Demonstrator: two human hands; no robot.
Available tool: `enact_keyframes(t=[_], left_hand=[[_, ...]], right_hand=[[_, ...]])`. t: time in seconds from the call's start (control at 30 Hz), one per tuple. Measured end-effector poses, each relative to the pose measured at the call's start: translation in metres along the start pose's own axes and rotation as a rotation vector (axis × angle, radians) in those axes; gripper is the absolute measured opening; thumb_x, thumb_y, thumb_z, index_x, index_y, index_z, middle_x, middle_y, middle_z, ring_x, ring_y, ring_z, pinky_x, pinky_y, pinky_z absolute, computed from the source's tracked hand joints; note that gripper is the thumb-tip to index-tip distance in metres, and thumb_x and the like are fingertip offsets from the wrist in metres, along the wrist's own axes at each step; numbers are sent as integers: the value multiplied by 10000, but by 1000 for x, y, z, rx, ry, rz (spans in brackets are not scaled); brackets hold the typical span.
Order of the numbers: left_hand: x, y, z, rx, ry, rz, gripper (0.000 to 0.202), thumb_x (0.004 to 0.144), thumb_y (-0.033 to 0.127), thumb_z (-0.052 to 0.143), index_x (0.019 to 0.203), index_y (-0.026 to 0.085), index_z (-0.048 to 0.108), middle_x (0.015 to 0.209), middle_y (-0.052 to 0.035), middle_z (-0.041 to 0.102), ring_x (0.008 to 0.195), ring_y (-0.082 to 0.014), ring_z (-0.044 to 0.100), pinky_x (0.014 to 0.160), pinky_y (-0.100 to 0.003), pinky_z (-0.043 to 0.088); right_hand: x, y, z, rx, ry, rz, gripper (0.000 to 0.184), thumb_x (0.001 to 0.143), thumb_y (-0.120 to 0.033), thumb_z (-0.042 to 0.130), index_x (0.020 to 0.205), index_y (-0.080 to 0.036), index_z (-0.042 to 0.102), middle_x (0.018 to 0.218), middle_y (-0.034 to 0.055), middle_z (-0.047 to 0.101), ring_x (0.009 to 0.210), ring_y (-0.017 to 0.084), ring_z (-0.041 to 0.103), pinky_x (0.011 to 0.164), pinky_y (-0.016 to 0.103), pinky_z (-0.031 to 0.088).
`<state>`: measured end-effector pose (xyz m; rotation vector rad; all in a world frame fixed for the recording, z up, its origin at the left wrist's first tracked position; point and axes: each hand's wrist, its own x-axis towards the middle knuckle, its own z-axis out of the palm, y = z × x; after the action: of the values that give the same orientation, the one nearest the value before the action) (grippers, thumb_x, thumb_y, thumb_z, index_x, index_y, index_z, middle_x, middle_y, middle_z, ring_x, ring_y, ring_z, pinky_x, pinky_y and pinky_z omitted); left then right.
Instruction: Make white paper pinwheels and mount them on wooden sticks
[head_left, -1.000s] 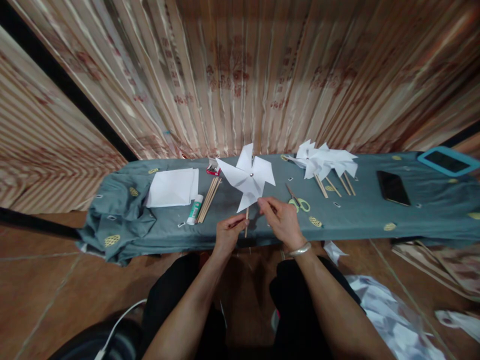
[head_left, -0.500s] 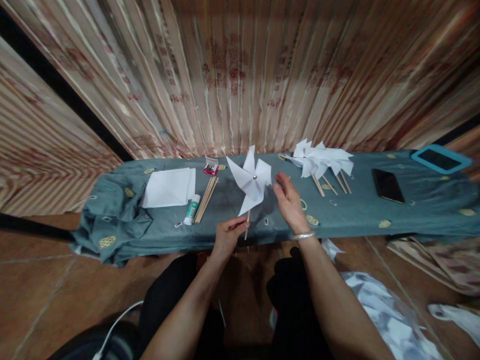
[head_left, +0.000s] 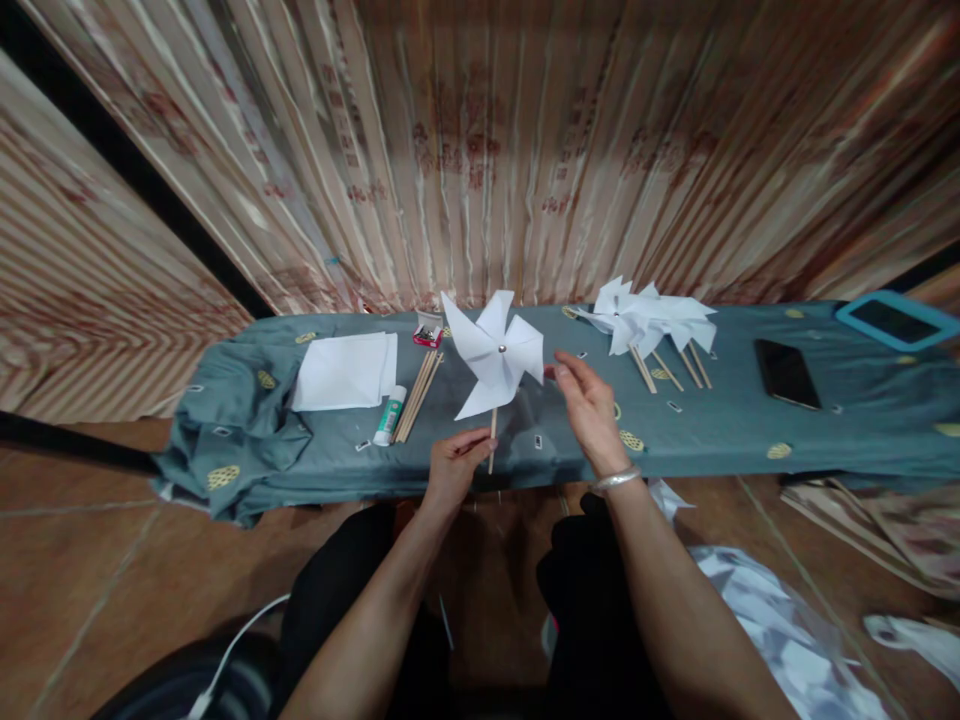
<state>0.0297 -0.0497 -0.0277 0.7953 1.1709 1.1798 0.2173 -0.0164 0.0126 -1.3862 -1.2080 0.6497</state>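
Observation:
My left hand (head_left: 452,467) pinches the wooden stick of a white paper pinwheel (head_left: 491,353) and holds it upright over the front edge of the low table. My right hand (head_left: 589,407) hovers just right of the pinwheel's blades, fingers loosely extended and apart, holding nothing; its fingertips are close to the blade edge. A silver bangle sits on my right wrist.
A grey-green cloth covers the low table (head_left: 720,430). On it lie a stack of white paper (head_left: 345,371), a glue stick (head_left: 390,415), a bundle of wooden sticks (head_left: 418,394), a small red box (head_left: 427,335), finished pinwheels (head_left: 649,320), a phone (head_left: 785,373) and a blue-cased tablet (head_left: 896,320). Paper scraps (head_left: 772,620) lie on the floor.
My right hand left the stick, rose to the right of the blades and opened. The pinwheel's blades have turned. My left hand kept its hold on the stick.

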Motion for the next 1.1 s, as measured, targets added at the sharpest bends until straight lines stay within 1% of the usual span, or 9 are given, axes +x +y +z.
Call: enact_keyframes(t=[0.2,0.33,0.43,0.53,0.67,0.77,0.9,1.1], left_hand=[[1,1,-2,0,20,12,380,426,338,892,752,171,788,739,-51,765,685,-179,677,752,-318,540],[1,1,-2,1,13,23,379,449,340,883,774,170,789,746,-51,763,706,-185,681,764,-322,539],[1,1,-3,-8,17,26,355,453,324,877,764,176,790,742,-47,763,693,-174,673,749,-309,537],[2,0,-3,-11,19,28,339,460,310,873,761,178,791,733,-45,762,679,-167,666,742,-305,534],[2,0,-3,-13,28,37,337,456,315,876,751,179,789,732,-45,760,678,-166,664,746,-307,531],[1,1,-2,-14,21,37,343,456,323,876,756,179,789,733,-45,761,672,-164,661,744,-307,530],[0,2,-1,-21,17,28,348,456,328,874,760,181,790,734,-39,762,663,-161,660,754,-309,533],[0,3,0,-14,23,25,349,453,334,872,756,180,791,727,-39,761,654,-162,660,738,-306,535]], right_hand=[[-4,-2,2,71,20,40,468,815,-527,599,1098,-162,672,883,90,750,860,232,682,848,404,509],[-8,-5,5,165,-9,85,439,746,-502,668,1036,-172,676,769,57,744,774,221,683,729,361,526],[-11,-9,8,221,-38,115,416,702,-484,703,983,-179,675,709,36,734,732,208,679,666,329,518],[-15,-12,11,251,-69,138,394,682,-482,717,935,-182,680,684,27,730,695,192,672,639,311,509],[-20,-15,16,283,-102,152,348,663,-485,733,842,-190,685,675,27,731,687,184,675,655,304,516],[-24,-16,20,288,-125,165,343,654,-499,740,795,-193,677,666,25,729,636,173,663,647,302,518],[-29,-16,24,243,-159,123,328,700,-521,705,753,-200,662,663,26,728,622,175,663,635,299,513],[-36,-21,25,58,-231,17,301,837,-501,593,758,-216,650,727,36,749,694,195,695,685,307,505]])
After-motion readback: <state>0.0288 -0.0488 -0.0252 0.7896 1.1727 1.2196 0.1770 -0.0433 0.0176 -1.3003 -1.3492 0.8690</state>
